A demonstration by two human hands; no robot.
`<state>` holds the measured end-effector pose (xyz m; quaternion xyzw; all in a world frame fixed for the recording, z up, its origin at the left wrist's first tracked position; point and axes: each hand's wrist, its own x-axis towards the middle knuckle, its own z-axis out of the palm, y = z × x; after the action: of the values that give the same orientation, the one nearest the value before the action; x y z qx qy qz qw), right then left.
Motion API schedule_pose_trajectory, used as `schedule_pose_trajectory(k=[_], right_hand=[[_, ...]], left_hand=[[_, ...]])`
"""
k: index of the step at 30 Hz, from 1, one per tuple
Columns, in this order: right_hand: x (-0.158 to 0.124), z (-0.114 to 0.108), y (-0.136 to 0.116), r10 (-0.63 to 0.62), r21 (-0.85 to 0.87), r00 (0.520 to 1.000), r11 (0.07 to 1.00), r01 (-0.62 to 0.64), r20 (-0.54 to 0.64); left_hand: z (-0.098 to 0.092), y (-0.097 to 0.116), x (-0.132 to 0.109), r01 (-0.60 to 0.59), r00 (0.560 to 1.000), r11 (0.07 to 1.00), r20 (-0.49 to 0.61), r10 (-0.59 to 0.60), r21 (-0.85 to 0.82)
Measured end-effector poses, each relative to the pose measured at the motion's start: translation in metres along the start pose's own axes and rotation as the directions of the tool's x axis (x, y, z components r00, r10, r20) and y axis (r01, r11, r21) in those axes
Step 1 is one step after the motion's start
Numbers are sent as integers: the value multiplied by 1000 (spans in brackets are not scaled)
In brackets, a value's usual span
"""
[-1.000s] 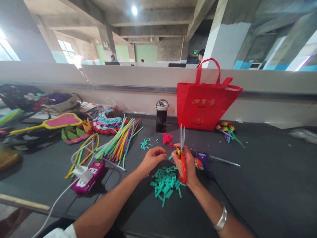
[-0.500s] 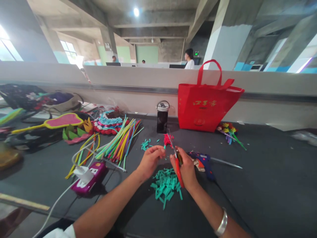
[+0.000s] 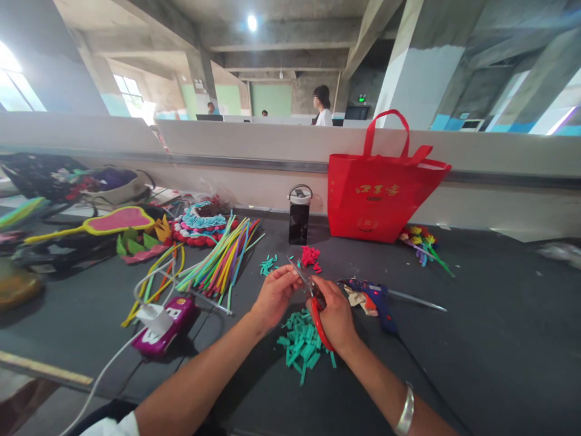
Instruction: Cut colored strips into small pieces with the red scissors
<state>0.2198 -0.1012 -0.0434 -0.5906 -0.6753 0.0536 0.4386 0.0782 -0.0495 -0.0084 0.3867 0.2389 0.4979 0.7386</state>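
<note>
My right hand (image 3: 334, 312) is wrapped round the red-handled scissors (image 3: 321, 324), whose blades point up and left. The blade tips reach the fingertips of my left hand (image 3: 278, 295). My left hand is closed in a pinch; what it holds is too small to make out. Below both hands lies a heap of teal strips (image 3: 303, 345). Just beyond the scissors is a small pile of red pieces (image 3: 310, 257), and to its left a scatter of short teal pieces (image 3: 268, 264).
A blue glue gun (image 3: 379, 300) lies right of my hands, its cord running toward me. A dark device (image 3: 298, 223) stands behind the piles, beside a red bag (image 3: 381, 197). Leftward are coloured pipe cleaners (image 3: 222, 257) and a purple power strip (image 3: 158, 339).
The scissors have swung left, bringing their blades to my left fingertips. My right hand has turned with them. In the background, a person has shifted left.
</note>
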Motion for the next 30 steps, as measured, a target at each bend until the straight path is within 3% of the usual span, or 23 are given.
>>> schedule_pose_trajectory(k=[30], right_hand=[[-1,0,-4,7,49,1000,999,-8,17]], left_hand=[[0,-1,-2,-4,1000,1000,2,4,-12]])
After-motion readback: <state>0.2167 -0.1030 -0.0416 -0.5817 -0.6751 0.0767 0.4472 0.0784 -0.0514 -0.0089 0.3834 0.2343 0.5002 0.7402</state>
